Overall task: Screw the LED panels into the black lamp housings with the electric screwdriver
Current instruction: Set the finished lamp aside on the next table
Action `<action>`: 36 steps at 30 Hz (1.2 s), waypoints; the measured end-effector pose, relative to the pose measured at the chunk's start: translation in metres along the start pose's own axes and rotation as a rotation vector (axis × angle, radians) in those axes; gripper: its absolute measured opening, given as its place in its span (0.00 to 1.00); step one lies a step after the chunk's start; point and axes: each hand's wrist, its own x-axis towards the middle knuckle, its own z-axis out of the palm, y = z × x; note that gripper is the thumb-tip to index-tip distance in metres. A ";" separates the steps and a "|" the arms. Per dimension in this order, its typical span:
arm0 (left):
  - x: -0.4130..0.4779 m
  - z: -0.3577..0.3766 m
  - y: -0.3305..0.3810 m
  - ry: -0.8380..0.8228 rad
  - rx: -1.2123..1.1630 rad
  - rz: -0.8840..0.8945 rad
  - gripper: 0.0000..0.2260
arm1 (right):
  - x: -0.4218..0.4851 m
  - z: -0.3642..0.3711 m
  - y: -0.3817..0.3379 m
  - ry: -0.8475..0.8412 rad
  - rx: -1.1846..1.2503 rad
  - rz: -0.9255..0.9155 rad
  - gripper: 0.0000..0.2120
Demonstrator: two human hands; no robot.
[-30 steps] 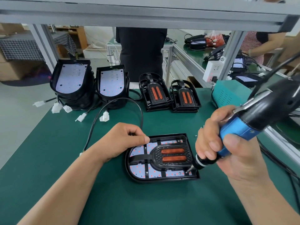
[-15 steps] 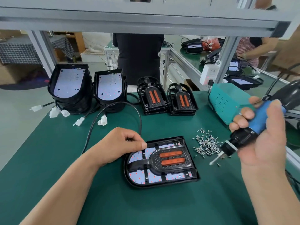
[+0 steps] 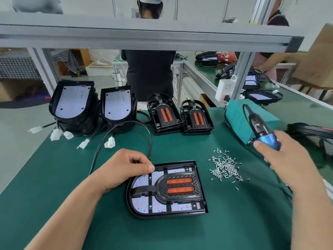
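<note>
The blurred right hand (image 3: 286, 159) hides the tip of the electric screwdriver (image 3: 259, 128).

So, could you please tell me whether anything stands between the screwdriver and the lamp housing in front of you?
Only the loose pile of screws lies on the mat between the electric screwdriver in the right hand and the lamp housing. Being low, it should not block the raised tool.
</note>
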 end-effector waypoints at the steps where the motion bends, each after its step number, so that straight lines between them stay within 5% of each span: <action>1: 0.000 0.000 0.000 0.002 -0.002 0.000 0.14 | 0.002 0.003 0.001 -0.025 -0.104 -0.007 0.11; 7: 0.001 0.000 0.000 0.000 -0.004 -0.012 0.16 | 0.009 0.015 0.013 -0.173 -0.429 -0.025 0.10; 12: 0.001 -0.003 -0.004 0.006 -0.012 -0.027 0.20 | 0.013 0.025 0.024 -0.228 -0.553 0.014 0.26; 16: 0.001 -0.006 -0.004 0.049 -0.125 0.003 0.23 | 0.015 0.029 0.027 -0.235 -0.585 0.035 0.27; 24: 0.005 -0.035 -0.001 0.886 0.099 0.025 0.16 | 0.012 0.028 0.020 -0.071 -0.522 -0.041 0.23; 27: -0.001 -0.064 -0.008 1.032 0.151 -0.043 0.19 | 0.011 0.030 0.013 0.062 -0.439 -0.120 0.21; 31: -0.012 -0.092 -0.023 0.862 0.350 -0.304 0.20 | 0.003 0.032 -0.007 0.011 -0.129 -0.171 0.16; 36: -0.011 -0.089 -0.032 0.653 0.305 -0.358 0.22 | -0.018 0.039 -0.028 -0.384 0.227 -0.288 0.16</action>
